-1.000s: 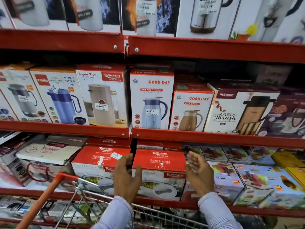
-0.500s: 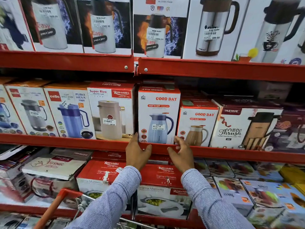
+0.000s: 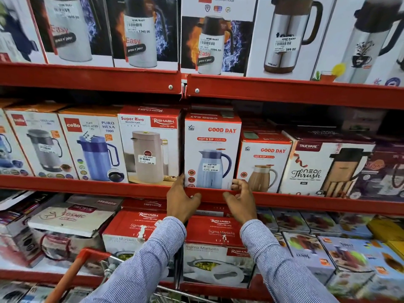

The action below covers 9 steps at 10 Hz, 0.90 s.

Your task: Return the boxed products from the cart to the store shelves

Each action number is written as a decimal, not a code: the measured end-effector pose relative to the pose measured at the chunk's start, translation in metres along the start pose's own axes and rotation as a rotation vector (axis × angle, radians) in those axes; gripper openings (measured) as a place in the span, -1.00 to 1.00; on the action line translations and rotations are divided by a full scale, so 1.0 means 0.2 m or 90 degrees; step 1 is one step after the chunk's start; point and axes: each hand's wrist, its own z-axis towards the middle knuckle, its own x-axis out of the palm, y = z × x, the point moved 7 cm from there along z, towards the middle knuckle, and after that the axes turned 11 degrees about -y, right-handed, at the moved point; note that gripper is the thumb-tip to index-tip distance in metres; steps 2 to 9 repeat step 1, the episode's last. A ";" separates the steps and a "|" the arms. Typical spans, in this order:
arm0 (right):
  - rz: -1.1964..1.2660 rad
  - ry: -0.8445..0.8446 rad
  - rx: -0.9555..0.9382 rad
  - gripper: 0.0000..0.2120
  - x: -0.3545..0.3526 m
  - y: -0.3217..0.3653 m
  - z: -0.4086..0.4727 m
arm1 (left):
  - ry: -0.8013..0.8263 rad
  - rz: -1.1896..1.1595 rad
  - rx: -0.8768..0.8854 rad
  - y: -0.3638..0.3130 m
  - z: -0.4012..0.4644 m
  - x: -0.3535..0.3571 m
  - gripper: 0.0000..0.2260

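Note:
A white and red Good Day jug box [image 3: 213, 136] stands upright on the red middle shelf [image 3: 87, 185], between a Rishabh Super Riva box [image 3: 148, 147] and a smaller Good Day box [image 3: 265, 165]. My left hand [image 3: 181, 201] is at its lower left corner, fingers tucked along the box's left side and thumb on the shelf lip. My right hand [image 3: 240, 200] curls its fingers around the lower right corner. One shelf down, directly beneath my hands, sits a red Sigma Marbella box [image 3: 218, 235].
The cart's orange handle [image 3: 72, 272] and wire rim are at the bottom left, close to the lower shelf. Flask boxes fill the top shelf [image 3: 284, 92]. Juicer boxes [image 3: 306, 256] lie at the lower right and a Cosmic box [image 3: 70, 217] at the lower left.
Both hands left the Sigma Marbella box on the lower shelf and rose to the middle shelf. They now clasp the lower corners of the Good Day box. The view tilted upward.

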 end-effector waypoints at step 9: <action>0.033 -0.023 0.003 -0.60 -0.04 0.00 0.00 | -0.022 0.012 0.014 -0.02 -0.01 -0.02 -0.32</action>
